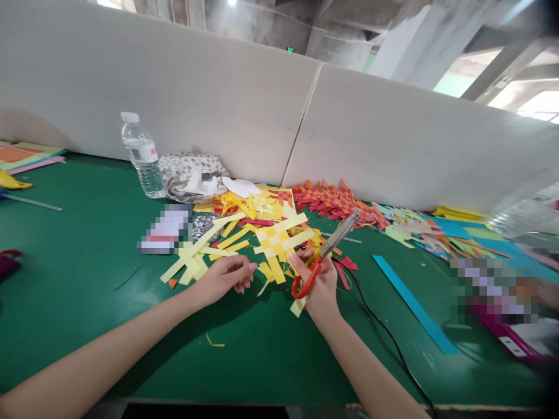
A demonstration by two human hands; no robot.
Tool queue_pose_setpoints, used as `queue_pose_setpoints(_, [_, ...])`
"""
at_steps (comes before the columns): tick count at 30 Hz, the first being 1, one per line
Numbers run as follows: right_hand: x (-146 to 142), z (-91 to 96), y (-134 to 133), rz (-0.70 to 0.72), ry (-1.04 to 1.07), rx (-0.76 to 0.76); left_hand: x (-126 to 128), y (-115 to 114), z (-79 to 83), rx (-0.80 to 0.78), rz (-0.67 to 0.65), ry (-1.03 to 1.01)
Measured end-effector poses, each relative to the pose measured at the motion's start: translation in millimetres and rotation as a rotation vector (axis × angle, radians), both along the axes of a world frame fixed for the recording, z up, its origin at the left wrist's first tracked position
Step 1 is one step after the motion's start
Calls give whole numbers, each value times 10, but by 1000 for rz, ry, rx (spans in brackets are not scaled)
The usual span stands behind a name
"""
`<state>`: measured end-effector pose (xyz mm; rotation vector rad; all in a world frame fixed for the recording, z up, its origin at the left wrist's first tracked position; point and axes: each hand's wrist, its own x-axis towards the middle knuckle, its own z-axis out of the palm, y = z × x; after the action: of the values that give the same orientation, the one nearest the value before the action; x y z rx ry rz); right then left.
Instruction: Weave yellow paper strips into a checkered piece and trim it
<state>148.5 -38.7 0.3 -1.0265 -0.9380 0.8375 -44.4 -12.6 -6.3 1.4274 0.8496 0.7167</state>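
My right hand (323, 288) is wrapped round a pair of scissors (308, 282) with orange-red handles, blades pointing up and away to the right. Its thumb and fingertips are at the right edge of a woven paper piece (275, 243), a yellow and pale-yellow check with loose strip ends sticking out. Whether they grip that piece I cannot tell. To the left of it, my left hand (229, 274) is closed, thumb and forefinger together; anything between them is too small to make out. Pale-yellow paper strips (187, 256) and offcuts lie around both hands.
Behind lies a heap of red-orange woven paper pieces (334, 203). A water bottle (142, 157) and a patterned cloth bag (192, 174) stand near the white partition (196, 87). A black cable (388, 334) and a blue strip (413, 302) lie to the right on the green table (244, 361).
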Motion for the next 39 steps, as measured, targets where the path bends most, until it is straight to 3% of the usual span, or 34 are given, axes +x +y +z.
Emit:
queue_pose_setpoints(3, [4,7,-11,1,5,-6,-3,51,-41,57,152,-115])
queue_pose_setpoints(5, [-10,3,-19,34,-5,0,11,63,-58,62,182,-203])
queue_pose_setpoints(10, [-119,-12,-74,177,-81,-42,98,-46,-25,-81,-60,-357])
queue_pose_setpoints(14, [-191,-21,-125,234,-152,-66,141,-147,12,-190,-157,-238])
queue_pose_setpoints(22, [-165,4,-91,129,-115,-30,81,-112,7,-66,-171,6])
queue_pose_setpoints(30, [14,38,-10,-102,102,-54,37,-72,-13,-14,-198,18])
queue_pose_setpoints(34, [88,30,18,-213,145,8,18,-25,13,-9,-81,-10])
queue_pose_setpoints(39, [92,38,37,-307,143,91,-60,109,5,10,377,-85])
